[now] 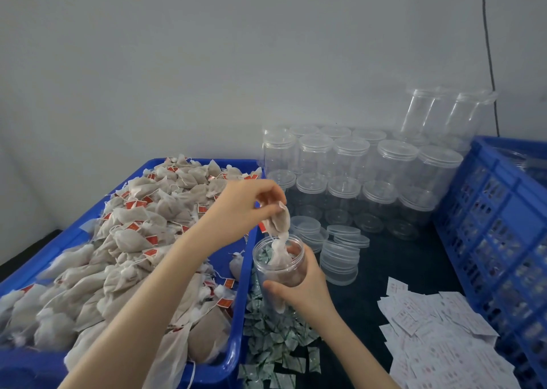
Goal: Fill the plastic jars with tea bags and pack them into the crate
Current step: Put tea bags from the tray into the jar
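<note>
My right hand (305, 288) grips an open clear plastic jar (279, 266), held tilted just right of the blue tray (241, 314). Above its mouth my left hand (251, 208) pinches a tea bag (279, 226) that hangs down into the jar; several tea bags lie inside. The tray is heaped with beige tea bags (118, 255) carrying red tags. A blue slatted crate (497, 234) stands at the right.
Rows of capped empty jars (355, 175) stand at the back, some stacked. Loose clear lids (340, 255) are piled beside my held jar. Small green packets (275, 341) and white paper slips (438, 338) are scattered on the dark table.
</note>
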`<state>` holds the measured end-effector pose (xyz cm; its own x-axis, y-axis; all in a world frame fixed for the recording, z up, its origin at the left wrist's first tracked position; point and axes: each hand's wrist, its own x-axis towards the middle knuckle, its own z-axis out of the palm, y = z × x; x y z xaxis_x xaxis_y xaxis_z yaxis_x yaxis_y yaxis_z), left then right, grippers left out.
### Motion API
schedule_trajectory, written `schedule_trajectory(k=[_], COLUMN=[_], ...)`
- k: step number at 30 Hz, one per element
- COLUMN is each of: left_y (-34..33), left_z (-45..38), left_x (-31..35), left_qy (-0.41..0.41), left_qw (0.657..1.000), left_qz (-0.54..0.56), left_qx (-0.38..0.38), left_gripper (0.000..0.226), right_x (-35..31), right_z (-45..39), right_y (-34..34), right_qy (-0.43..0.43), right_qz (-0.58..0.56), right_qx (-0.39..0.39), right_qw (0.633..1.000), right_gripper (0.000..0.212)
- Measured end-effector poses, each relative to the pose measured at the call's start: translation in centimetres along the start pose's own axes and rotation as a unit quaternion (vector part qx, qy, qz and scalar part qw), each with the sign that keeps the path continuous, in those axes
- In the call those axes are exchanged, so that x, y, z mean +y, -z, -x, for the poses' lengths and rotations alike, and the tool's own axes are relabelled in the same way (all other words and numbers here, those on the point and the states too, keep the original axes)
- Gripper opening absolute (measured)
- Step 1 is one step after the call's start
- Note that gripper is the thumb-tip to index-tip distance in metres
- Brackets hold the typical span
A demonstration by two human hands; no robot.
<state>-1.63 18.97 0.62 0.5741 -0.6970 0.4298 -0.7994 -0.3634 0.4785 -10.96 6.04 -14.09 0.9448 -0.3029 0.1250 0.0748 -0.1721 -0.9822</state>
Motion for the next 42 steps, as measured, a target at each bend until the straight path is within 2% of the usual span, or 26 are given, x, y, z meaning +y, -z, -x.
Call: schedule_trajectory(k=[4,6,8,10,12,15,17,18,19,20,22,23,24,30,33,36,39,42], left_y=[-1.2,-2.3,-3.5,-4.1,-3.8,-1.8,-0.8,-0.6,-0.6,-0.8,-1.6,-1.9,-2.1,-1.6,-1.1,-0.9,-0.4,0.4], left_z=[-0.2,-0.1,0.2,0.4,0.4,0.1,-0.2,-0.2,-0.2,0.1,1.4,2.0,2.3,1.9,1.3,0.5,-0.3,-0.7], left_x=[0.1,-0.1,-0.4,-0.9,-1.3,-2.3,-4.1,-5.2,-6.4,-7.5,-9.3,-9.9,-10.4,-10.4,-9.6,-8.1,-5.6,-3.0], left_qy=[0.007,0.013,0.004,-0.005,0.011,0.057,0.104,0.143,0.186,0.236,0.321,0.344,0.355,0.335,0.302,0.246,0.172,0.119], left_qw=[0.992,0.974,0.948,0.938,0.945,0.975,0.981,0.976,0.959,0.925,0.826,0.795,0.787,0.833,0.850,0.888,0.921,0.936], left_qz=[0.001,-0.077,-0.148,-0.149,-0.092,0.024,0.020,-0.026,-0.107,-0.204,-0.357,-0.384,-0.386,-0.397,-0.413,-0.388,-0.340,-0.298], left_qx=[-0.126,-0.215,-0.282,-0.314,-0.312,-0.215,-0.161,-0.161,-0.185,-0.219,-0.294,-0.318,-0.324,-0.193,-0.128,-0.028,0.084,0.142], left_gripper=[0.014,0.010,0.016,0.020,0.022,0.017,0.019,0.015,0.008,0.013,0.029,0.031,0.030,0.021,0.030,0.038,0.028,0.017], right_x=[-0.1,-0.1,-0.3,-0.3,-0.1,0.1,0.1,0.0,-0.1,-0.2,-0.3,-0.3,-0.3,-0.5,-0.6,-0.6,-0.6,-0.4], right_z=[0.0,0.0,0.1,0.2,0.3,0.3,0.3,0.3,0.3,0.4,0.4,0.4,0.4,0.4,0.4,0.3,0.2,-0.1], right_y=[0.2,0.3,0.4,0.6,0.8,1.1,1.3,1.2,1.2,1.1,1.1,1.1,1.1,1.2,1.2,1.3,1.4,1.4], right_qy=[0.003,0.002,0.006,0.012,0.017,0.015,0.013,0.011,0.010,0.009,0.015,0.016,0.016,0.014,0.013,0.008,0.014,0.014], right_qz=[-0.003,-0.004,0.012,0.027,0.029,0.022,0.016,0.015,0.016,0.018,0.022,0.024,0.025,0.033,0.033,0.028,0.029,0.023], right_qx=[0.010,0.020,0.022,0.017,0.013,0.021,0.026,0.026,0.025,0.024,0.022,0.022,0.022,0.024,0.025,0.022,0.021,0.018], right_qw=[1.000,1.000,1.000,0.999,0.999,0.999,0.999,0.999,0.999,0.999,0.999,0.999,0.999,0.999,0.999,0.999,0.999,0.999], right_gripper=[0.079,0.083,0.091,0.094,0.088,0.081,0.082,0.084,0.086,0.087,0.087,0.086,0.085,0.091,0.091,0.092,0.090,0.089])
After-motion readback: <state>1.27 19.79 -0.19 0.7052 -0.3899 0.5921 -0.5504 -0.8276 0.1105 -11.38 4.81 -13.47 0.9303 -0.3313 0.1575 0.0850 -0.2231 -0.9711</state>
